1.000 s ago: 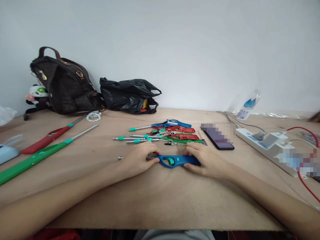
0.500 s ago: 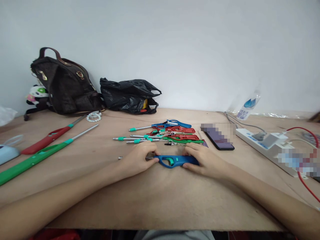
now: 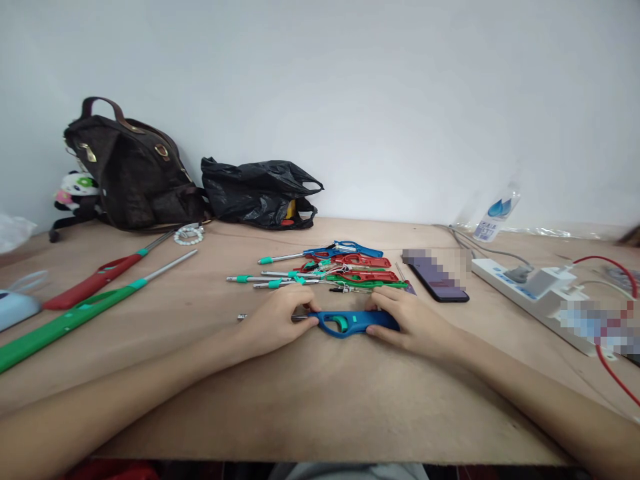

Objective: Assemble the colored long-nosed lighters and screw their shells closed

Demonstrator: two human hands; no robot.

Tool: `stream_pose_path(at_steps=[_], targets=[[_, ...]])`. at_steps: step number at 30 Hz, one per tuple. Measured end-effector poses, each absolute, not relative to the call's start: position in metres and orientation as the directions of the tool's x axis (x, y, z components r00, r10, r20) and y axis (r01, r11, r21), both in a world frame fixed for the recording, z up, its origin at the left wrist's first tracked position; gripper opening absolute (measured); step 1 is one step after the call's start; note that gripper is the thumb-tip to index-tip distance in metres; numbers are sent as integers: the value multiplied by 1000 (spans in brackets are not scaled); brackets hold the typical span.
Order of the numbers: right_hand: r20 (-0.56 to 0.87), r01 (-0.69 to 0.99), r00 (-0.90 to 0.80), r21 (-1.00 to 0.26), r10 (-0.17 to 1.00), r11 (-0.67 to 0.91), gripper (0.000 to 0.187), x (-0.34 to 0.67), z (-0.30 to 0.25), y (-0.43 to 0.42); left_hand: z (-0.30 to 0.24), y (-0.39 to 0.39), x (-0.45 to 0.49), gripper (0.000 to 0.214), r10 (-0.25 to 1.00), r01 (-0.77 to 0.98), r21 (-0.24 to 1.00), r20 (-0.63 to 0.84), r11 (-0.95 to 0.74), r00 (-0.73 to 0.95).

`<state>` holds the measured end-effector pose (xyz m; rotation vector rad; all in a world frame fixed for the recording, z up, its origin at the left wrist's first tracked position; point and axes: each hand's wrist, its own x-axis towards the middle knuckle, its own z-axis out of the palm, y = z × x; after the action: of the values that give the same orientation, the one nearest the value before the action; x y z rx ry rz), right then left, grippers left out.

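A blue gas lighter (image 3: 356, 323) with a teal trigger lies crosswise low over the table in front of me, its metal barrel pointing left. My left hand (image 3: 280, 313) pinches it where the barrel meets the handle, thumb and fingertips closed, hiding part of the barrel. At the handle's right end, my right hand (image 3: 400, 316) grips with thumb in front and fingers behind. Just beyond my hands is a group of opened lighters in blue (image 3: 367, 250), red (image 3: 375, 261) and green (image 3: 397, 285), with metal barrels, teal collars and thin wires showing.
A whole red lighter (image 3: 95, 282) and a green one (image 3: 75, 325) lie at left. Behind stand a dark backpack (image 3: 135, 173) and a black plastic bag (image 3: 255, 190). To the right are a phone (image 3: 440, 280), a bottle (image 3: 497, 210) and a white power strip (image 3: 535, 300) with cables.
Almost nothing differs. Both hands keep their hold on the blue lighter in the same place, and the whole view has shifted very slightly.
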<state>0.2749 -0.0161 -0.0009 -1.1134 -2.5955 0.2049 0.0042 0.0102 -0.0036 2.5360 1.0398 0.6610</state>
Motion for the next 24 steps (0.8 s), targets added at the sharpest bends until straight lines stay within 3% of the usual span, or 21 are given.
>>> stream_pose_path(at_steps=[24], targets=[[182, 712, -629, -255, 755, 654, 11, 272, 3, -19, -5, 12, 7, 3, 753, 615, 452, 247, -646, 610]])
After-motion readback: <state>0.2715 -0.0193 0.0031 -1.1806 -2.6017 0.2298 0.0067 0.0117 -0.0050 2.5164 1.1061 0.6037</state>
